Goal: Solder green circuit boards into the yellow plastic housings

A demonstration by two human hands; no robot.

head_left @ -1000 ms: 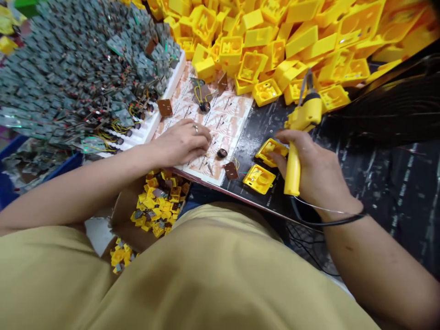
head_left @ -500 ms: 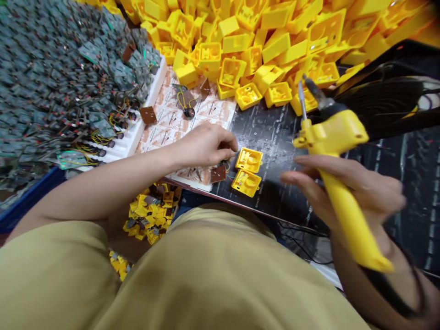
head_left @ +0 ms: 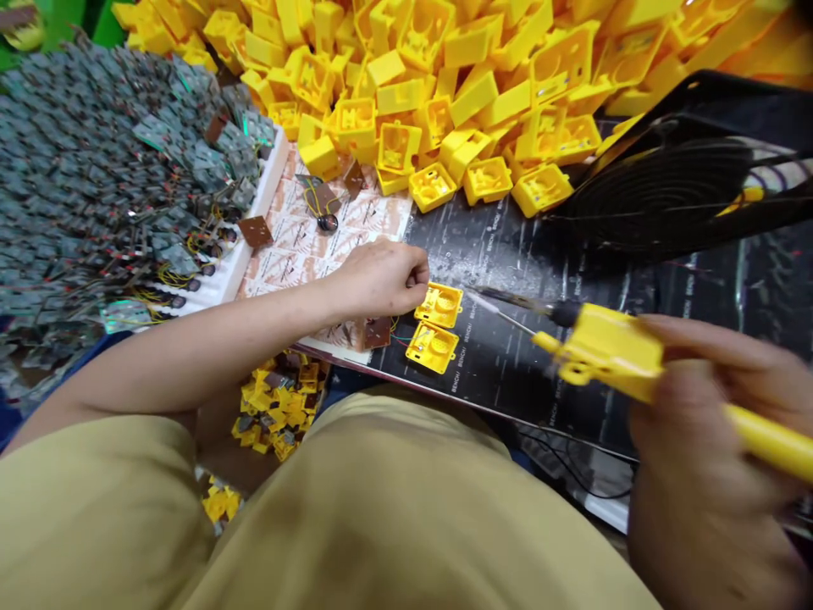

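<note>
1. Well, the dark bench (head_left: 508, 398) carries a large heap of yellow plastic housings (head_left: 445, 68) at the far side and a mass of grey-green circuit boards (head_left: 82, 186) at left.
2. Nearer, we see two yellow housings (head_left: 435, 326) lying side by side, a small brown board (head_left: 377, 333) just left of them.
3. Our right hand (head_left: 705, 449) is clamped on a yellow soldering iron (head_left: 610, 356), at right; our left hand (head_left: 381, 280) is curled, fingers together, just beside the two housings. We cannot tell whether it pinches anything.

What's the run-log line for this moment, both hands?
left hand: curled, beside yellow plastic housing | right hand: gripping yellow soldering iron | second yellow housing: on black bench mat
</note>
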